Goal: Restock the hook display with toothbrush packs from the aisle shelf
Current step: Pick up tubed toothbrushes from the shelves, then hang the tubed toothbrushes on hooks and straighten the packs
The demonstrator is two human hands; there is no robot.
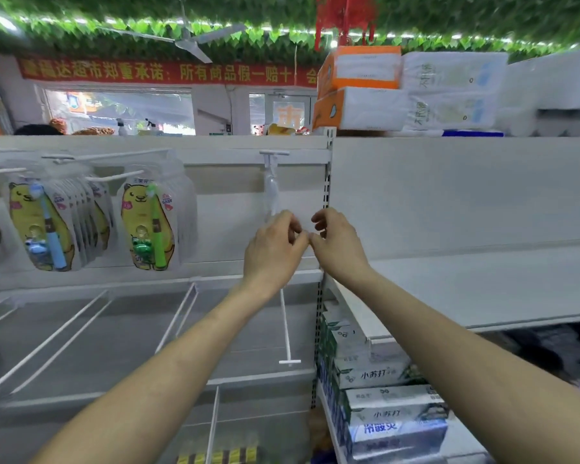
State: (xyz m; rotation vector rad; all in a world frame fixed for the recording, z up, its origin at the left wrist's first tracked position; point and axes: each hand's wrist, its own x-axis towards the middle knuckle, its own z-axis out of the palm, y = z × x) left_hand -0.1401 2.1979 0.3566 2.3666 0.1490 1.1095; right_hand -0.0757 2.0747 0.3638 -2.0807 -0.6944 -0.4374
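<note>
Left hand [275, 249] and right hand [339, 242] meet at the fingertips. Fingers are curled; whether they grasp anything cannot be told. One clear pack [270, 189] hangs edge-on from one hook [274, 153], its lower end at the left hand. Two bear-pack bunches hang to its left: blue bunch [42, 222] and green bunch [148, 222].

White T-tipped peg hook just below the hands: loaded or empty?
Empty. The white T-tipped peg hook shows bare rod from the wrist down to its tip; no packs hang there.
</note>
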